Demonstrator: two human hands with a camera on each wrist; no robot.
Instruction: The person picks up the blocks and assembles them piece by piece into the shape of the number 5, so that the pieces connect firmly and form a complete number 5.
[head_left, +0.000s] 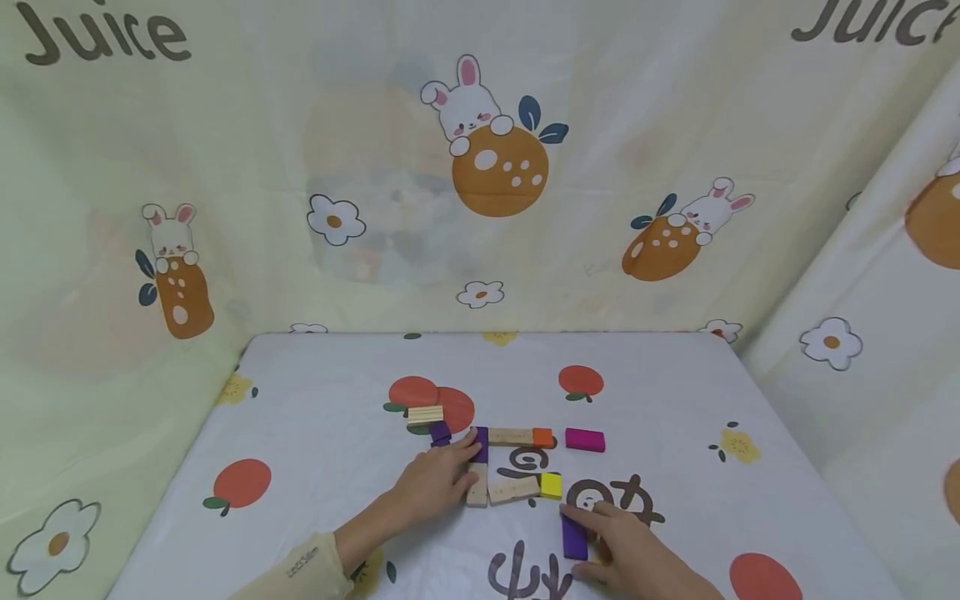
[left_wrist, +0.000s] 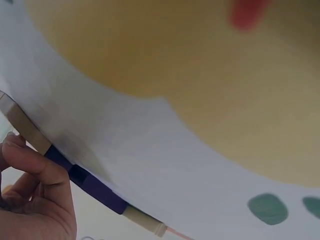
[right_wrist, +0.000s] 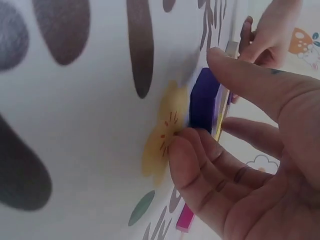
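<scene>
Purple block near yellow cube, magenta block farther off

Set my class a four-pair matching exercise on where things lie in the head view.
1. magenta block
2. yellow block
3. orange block
4. right hand

A. At the purple block nearest the camera
B. Directly left of the magenta block, slightly apart
C. Farthest right of all the blocks
D. Between the orange block and the right hand

Pairs: 1-C; 2-D; 3-B; 4-A
</scene>
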